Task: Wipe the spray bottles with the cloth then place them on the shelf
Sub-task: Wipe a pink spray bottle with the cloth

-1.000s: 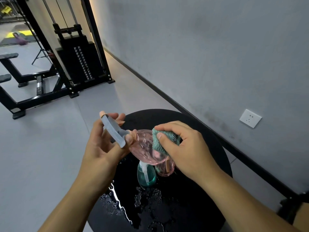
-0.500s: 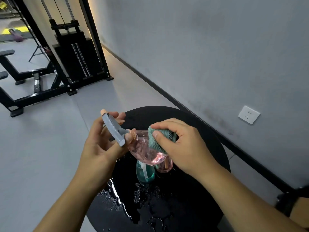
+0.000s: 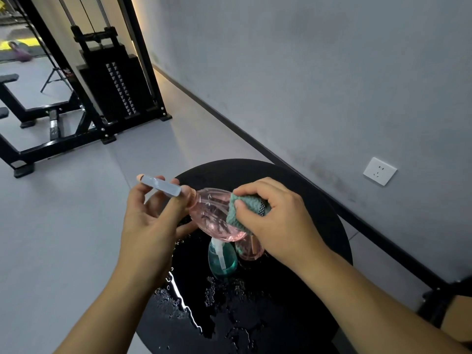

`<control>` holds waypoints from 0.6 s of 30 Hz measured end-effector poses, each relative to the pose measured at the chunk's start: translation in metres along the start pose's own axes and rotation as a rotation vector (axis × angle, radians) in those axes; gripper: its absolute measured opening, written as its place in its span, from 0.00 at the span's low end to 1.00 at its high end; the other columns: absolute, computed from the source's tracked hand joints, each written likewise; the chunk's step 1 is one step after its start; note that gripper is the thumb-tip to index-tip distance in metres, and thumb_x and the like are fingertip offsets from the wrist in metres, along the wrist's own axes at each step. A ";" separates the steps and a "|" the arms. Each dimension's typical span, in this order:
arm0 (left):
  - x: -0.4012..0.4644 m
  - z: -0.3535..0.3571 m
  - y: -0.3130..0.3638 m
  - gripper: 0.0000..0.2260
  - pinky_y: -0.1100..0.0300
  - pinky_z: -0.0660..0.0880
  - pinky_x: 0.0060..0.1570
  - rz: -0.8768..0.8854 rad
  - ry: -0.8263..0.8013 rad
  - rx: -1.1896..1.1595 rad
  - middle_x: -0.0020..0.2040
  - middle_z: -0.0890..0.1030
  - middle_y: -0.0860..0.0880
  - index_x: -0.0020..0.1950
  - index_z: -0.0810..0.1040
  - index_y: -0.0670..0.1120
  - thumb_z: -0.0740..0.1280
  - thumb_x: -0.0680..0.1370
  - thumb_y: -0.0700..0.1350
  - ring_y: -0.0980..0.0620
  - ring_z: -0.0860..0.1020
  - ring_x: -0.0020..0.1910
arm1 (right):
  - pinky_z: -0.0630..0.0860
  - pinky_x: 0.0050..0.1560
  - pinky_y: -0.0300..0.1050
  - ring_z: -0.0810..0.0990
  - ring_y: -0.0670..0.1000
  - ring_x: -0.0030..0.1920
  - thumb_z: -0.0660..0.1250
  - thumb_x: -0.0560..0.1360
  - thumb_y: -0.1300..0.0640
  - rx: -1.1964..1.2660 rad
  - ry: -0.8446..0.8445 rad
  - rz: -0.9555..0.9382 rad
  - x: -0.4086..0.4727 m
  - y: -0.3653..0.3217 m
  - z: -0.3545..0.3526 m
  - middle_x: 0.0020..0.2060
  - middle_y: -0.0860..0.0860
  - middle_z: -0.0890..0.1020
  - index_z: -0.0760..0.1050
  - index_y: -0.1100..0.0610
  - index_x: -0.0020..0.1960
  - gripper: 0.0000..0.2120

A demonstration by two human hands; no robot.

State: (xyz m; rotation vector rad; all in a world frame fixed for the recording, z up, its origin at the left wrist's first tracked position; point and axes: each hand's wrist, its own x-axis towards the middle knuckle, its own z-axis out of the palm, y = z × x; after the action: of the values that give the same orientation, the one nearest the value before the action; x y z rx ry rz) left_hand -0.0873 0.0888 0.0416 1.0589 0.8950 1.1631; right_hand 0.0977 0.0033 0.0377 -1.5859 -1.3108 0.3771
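A pink clear spray bottle (image 3: 213,213) with a grey trigger head lies tilted above the round black table (image 3: 319,213). My left hand (image 3: 153,223) grips it at the neck and head. Against the bottle's right side, my right hand (image 3: 278,226) pinches a folded teal cloth (image 3: 242,210). Below them, a teal spray bottle (image 3: 221,259) stands on the table, and beside it a second pink bottle (image 3: 251,249) is partly hidden by my right hand.
Water drops and a puddle (image 3: 189,310) cover the table's near part. A grey wall with a white socket (image 3: 379,171) runs along the right. Black gym machines (image 3: 112,83) stand at the back left on the grey floor. No shelf is in view.
The pink bottle has turned so its trigger head lies flatter, pointing left. The cloth has slid a little along the bottle's side. The camera view shifted slightly.
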 end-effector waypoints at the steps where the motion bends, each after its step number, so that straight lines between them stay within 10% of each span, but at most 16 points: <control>1: -0.001 0.002 0.000 0.25 0.51 0.86 0.44 -0.003 -0.004 0.009 0.67 0.83 0.48 0.65 0.74 0.53 0.76 0.69 0.50 0.46 0.87 0.57 | 0.81 0.49 0.37 0.81 0.39 0.54 0.73 0.78 0.56 -0.009 -0.010 0.013 -0.001 0.000 0.001 0.50 0.39 0.82 0.84 0.47 0.54 0.07; 18: -0.002 0.003 -0.003 0.21 0.53 0.85 0.43 -0.016 0.007 0.056 0.66 0.83 0.49 0.62 0.75 0.53 0.75 0.71 0.50 0.48 0.88 0.55 | 0.81 0.47 0.34 0.81 0.39 0.57 0.72 0.80 0.56 0.001 -0.064 -0.029 -0.005 -0.005 0.003 0.53 0.38 0.82 0.85 0.48 0.58 0.08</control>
State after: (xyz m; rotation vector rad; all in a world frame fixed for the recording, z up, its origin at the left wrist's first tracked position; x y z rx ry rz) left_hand -0.0839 0.0861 0.0392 1.0918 0.9442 1.1346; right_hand 0.0907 0.0005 0.0386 -1.5633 -1.3810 0.4137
